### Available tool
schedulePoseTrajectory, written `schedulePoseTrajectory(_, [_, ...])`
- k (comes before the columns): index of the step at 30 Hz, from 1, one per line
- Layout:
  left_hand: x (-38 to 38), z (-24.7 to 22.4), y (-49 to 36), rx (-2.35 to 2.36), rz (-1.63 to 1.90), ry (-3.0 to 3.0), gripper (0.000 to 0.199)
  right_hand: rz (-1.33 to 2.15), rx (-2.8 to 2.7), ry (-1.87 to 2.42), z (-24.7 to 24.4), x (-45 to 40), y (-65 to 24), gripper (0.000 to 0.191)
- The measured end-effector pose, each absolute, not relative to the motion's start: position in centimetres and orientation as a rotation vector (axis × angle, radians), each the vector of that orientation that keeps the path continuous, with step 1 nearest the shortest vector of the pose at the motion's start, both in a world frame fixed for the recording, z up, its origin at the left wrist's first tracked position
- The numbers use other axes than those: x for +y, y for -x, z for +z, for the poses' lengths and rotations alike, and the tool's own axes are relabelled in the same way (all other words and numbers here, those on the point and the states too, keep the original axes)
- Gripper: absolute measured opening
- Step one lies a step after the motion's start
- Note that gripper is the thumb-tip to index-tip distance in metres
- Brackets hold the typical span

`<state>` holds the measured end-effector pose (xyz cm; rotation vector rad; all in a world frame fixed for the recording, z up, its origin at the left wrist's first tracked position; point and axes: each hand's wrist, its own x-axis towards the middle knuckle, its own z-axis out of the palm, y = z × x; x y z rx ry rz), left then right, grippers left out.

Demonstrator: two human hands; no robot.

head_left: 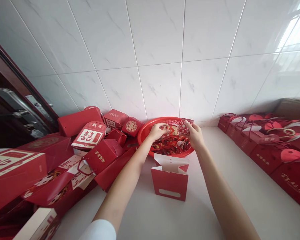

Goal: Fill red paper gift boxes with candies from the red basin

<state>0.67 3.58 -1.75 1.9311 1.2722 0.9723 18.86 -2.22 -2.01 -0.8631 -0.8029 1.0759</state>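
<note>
My left hand (158, 132) is over the left part of a red plastic basket (143, 130), its fingers closed on a small red wrapped candy (165, 128). Between my hands shows another candy packet with a beige patch (174, 129). My right hand (195, 134), at the basket's right rim, pinches a red candy packet with white dots (184, 126). Below them, a heap of shiny red wrapped candies (172, 146) lies in the basket. In front of the basket a red paper gift box (169, 183) stands upright with its top flaps open; its inside is mostly hidden.
Red gift boxes (87, 136) are piled loosely on the left of the white table (202, 213). Along the right stand rows of closed red boxes (263, 156) with cord handles. A tiled wall (160, 90) rises behind, and a door handle (20, 103) is at far left.
</note>
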Motion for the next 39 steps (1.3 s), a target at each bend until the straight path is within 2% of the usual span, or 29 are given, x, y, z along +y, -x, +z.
schedulePoseTrajectory(7, [3.6, -1.7, -0.7, 1.297, 1.007, -1.950, 0.017, 1.090, -0.834, 0.849, -2.0, -2.3, -18.9, 0.044])
schedulePoseTrajectory(17, [4.6, -2.7, -0.6, 1.381, 1.084, -1.936, 0.022, 1.094, -0.825, 0.852, -2.3, -2.1, -19.0, 0.043])
schedulePoseTrajectory(27, [4.0, -2.1, -0.2, 1.573, 1.106, -1.966, 0.035, 1.114, -0.850, 0.855, -2.2, -2.2, -19.0, 0.040])
schedulePoseTrajectory(29, [3.6, -1.7, -0.1, 1.597, 1.076, -2.018, 0.033, 1.116, -0.855, 0.857, -2.2, -2.2, -19.0, 0.041])
schedulePoseTrajectory(32, [3.0, -1.0, -0.2, 1.547, 0.912, -2.136, 0.024, 1.109, -0.859, 0.862, -2.3, -2.1, -19.0, 0.042])
schedulePoseTrajectory(37, [2.0, -0.6, -0.1, 1.402, 0.359, -2.217, 0.013, 1.087, -0.847, 0.857, -2.3, -2.1, -19.0, 0.041])
schedulePoseTrajectory(39, [1.5, -0.7, 0.0, 1.378, 0.189, -2.200, 0.020, 1.079, -0.800, 0.846, -2.3, -2.1, -19.0, 0.039])
